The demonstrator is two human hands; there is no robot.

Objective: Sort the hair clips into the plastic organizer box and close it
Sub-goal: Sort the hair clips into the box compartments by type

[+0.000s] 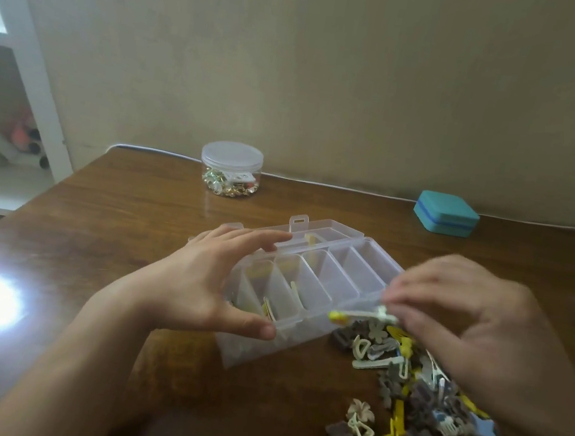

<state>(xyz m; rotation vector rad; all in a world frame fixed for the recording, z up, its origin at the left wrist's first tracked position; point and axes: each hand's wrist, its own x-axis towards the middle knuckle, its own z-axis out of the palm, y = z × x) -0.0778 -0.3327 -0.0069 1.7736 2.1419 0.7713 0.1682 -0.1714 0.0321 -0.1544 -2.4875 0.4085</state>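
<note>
Sideways, pale clip (363,315) in right hand (462,327), tip toward organizer box (301,316)

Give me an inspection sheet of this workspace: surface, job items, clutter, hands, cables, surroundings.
Surface: brown wooden table, bright light glare at its left.
Job items: clear plastic compartmented organizer box, lid open; a few clips in the left compartments, right ones look empty. Mixed pile of hair clips on the table to the right of the box.
Clutter: round clear lidded jar of gold-coloured bits; teal square zip case, both at the far edge.
Hands: left hand open, spanning the box's left end; right hand blurred, pinching a white and yellow clip.
Cables: white cable along the wall edge.
Surroundings: beige wall; white shelf unit at left.
</note>
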